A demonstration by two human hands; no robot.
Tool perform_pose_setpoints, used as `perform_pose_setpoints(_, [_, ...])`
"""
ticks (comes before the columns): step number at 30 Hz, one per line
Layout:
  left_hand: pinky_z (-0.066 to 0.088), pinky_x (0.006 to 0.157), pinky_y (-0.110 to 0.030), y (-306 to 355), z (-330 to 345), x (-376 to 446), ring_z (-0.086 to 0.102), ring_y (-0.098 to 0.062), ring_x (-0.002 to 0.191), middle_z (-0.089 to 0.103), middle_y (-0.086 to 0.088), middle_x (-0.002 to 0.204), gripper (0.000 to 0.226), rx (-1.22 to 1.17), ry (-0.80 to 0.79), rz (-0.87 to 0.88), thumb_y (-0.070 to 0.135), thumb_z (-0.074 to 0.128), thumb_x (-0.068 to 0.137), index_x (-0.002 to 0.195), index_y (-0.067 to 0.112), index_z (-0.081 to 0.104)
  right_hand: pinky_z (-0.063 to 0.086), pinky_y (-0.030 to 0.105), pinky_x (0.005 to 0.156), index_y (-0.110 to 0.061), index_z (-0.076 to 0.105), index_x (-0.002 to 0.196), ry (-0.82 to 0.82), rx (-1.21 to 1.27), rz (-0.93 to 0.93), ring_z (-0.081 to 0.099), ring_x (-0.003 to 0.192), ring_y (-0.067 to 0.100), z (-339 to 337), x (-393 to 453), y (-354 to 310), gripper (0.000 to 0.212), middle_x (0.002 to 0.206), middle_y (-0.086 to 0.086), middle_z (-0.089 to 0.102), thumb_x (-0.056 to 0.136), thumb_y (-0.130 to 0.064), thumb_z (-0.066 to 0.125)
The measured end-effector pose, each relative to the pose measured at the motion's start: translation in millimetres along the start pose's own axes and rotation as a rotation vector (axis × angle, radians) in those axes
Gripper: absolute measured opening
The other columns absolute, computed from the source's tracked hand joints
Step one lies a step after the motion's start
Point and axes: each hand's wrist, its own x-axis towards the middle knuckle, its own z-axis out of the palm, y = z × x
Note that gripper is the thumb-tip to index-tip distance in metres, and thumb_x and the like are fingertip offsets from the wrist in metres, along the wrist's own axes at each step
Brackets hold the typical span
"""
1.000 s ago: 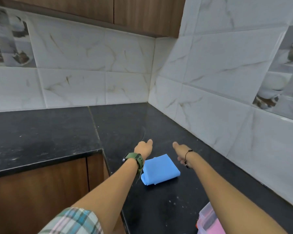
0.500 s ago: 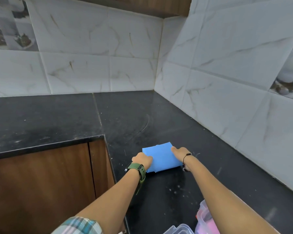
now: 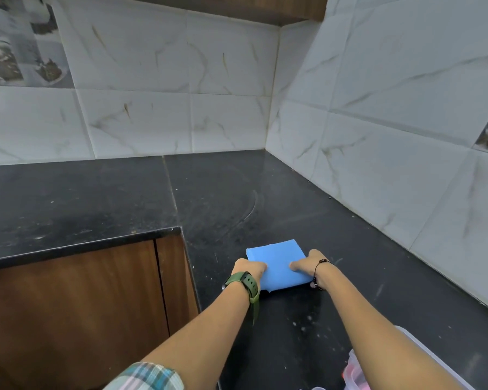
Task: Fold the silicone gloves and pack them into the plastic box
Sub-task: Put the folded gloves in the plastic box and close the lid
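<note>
Both hands have closed in on the glove (image 3: pixel 276 263) since a second ago, when they reached past it with fingers spread; the blue fold now sits squarer and nearer the lower centre of the frame. At lower left, a plaid sleeve (image 3: pixel 145 375) edges into view above a wooden cabinet (image 3: pixel 76 305). Moving right, the left hand (image 3: pixel 248 269), a green watch (image 3: pixel 244 284) on its wrist, curls its fingers against the glove's left edge, gripping it. The glove lies flat on the black counter (image 3: pixel 265 198), folded into a neat rectangle, between the two hands. The right hand (image 3: pixel 312 261), a beaded bracelet (image 3: pixel 319 273) at the wrist, presses its thumb on the top of the glove and wraps its fingers round the right edge, grasping it. At lower right, the box (image 3: pixel 423 350), clear plastic, shows only a corner beside the right forearm, well apart from the glove, with something pink and red inside that is too blurred to identify. White marbled tiles (image 3: pixel 378 108) fill the upper frame.
</note>
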Motion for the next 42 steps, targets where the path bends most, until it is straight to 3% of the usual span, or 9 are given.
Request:
perform_pose_setpoints(7, [0.051,0.095,-0.051,3.3,-0.5,7.5,0.058,-0.038,0.106,0.052,-0.016,0.099,0.021,-0.051,0.005,-0.001,0.001,0.061,0.080,0.093,0.004,0.044,0.048,0.033,0.065,-0.009,0.041,0.104,-0.087,0.155,0.056,0.049,0.070,0.019,-0.9,5.5,0.5,0.034,0.088,0.009,0.048,0.078,-0.007,0.064])
perform_pose_setpoints(10, [0.049,0.096,-0.049,6.8,-0.4,8.1,0.055,-0.036,0.102,0.049,-0.016,0.099,0.020,-0.068,0.007,-0.011,-0.001,0.057,0.081,0.095,0.003,0.044,0.051,0.038,0.070,-0.007,0.043,0.112,-0.115,0.189,0.065,0.056,0.080,0.025,-1.3,4.6,-0.6,0.042,0.102,0.014,0.055,0.077,-0.003,0.064])
perform_pose_setpoints(14, [0.047,0.083,-0.039,10.6,-0.3,5.3,0.051,-0.034,0.092,0.049,-0.015,0.094,0.009,-0.169,-0.016,-0.023,-0.004,0.052,0.079,0.079,0.001,0.045,0.051,0.040,0.072,-0.006,0.045,0.109,-0.125,0.250,0.068,0.057,0.075,0.025,-3.4,1.6,-4.0,0.037,0.089,0.013,0.055,0.077,0.000,0.063])
perform_pose_setpoints(19, [0.046,0.081,-0.038,17.9,-1.7,-4.9,0.051,-0.034,0.092,0.049,-0.015,0.098,0.017,-0.210,-0.052,-0.033,-0.002,0.048,0.081,0.097,0.002,0.045,0.054,0.046,0.081,-0.007,0.044,0.109,-0.113,0.305,0.033,0.060,0.096,0.033,-10.2,-9.5,-7.3,0.040,0.105,0.017,0.057,0.076,0.001,0.065])
perform_pose_setpoints(26, [0.044,0.074,-0.037,38.3,1.8,-27.1,0.050,-0.034,0.088,0.049,-0.015,0.100,0.019,-0.196,-0.137,0.001,0.000,0.046,0.081,0.099,0.005,0.045,0.052,0.036,0.055,-0.004,0.052,0.105,-0.071,0.383,0.048,0.061,0.081,0.030,-31.7,-30.0,-8.0,0.035,0.092,0.014,0.060,0.074,0.003,0.066])
perform_pose_setpoints(32, [0.045,0.076,-0.042,60.1,11.9,-47.9,0.053,-0.034,0.085,0.049,-0.016,0.104,0.014,-0.159,-0.276,0.060,-0.002,0.045,0.080,0.092,0.005,0.046,0.050,0.035,0.054,-0.008,0.053,0.095,0.027,0.440,0.081,0.059,0.074,0.026,-61.7,-56.4,-8.1,0.027,0.087,0.012,0.060,0.073,0.002,0.067])
perform_pose_setpoints(37, [0.045,0.093,-0.048,75.3,30.2,-76.5,0.055,-0.036,0.099,0.050,-0.017,0.112,0.023,-0.085,-0.390,0.107,-0.004,0.045,0.080,0.103,0.002,0.046,0.049,0.037,0.058,-0.010,0.055,0.084,0.135,0.501,0.121,0.058,0.073,0.025,-89.4,-89.9,0.8,0.019,0.085,0.011,0.060,0.074,0.002,0.066])
perform_pose_setpoints(40, [0.045,0.084,-0.044,89.0,39.1,-98.4,0.053,-0.034,0.097,0.050,-0.017,0.118,0.031,-0.011,-0.469,0.140,-0.004,0.045,0.081,0.111,0.004,0.049,0.049,0.039,0.065,-0.011,0.054,0.087,0.204,0.551,0.146,0.057,0.073,0.024,-107.4,-115.0,7.4,0.020,0.086,0.010,0.058,0.076,0.001,0.066])
perform_pose_setpoints(42, [0.045,0.085,-0.046,97.8,46.5,-113.8,0.054,-0.036,0.108,0.049,-0.019,0.130,0.042,0.056,-0.518,0.159,-0.004,0.046,0.083,0.124,0.004,0.048,0.049,0.038,0.059,-0.010,0.053,0.092,0.262,0.571,0.159,0.057,0.071,0.024,-119.9,-134.1,11.8,0.023,0.085,0.010,0.059,0.076,0.000,0.066])
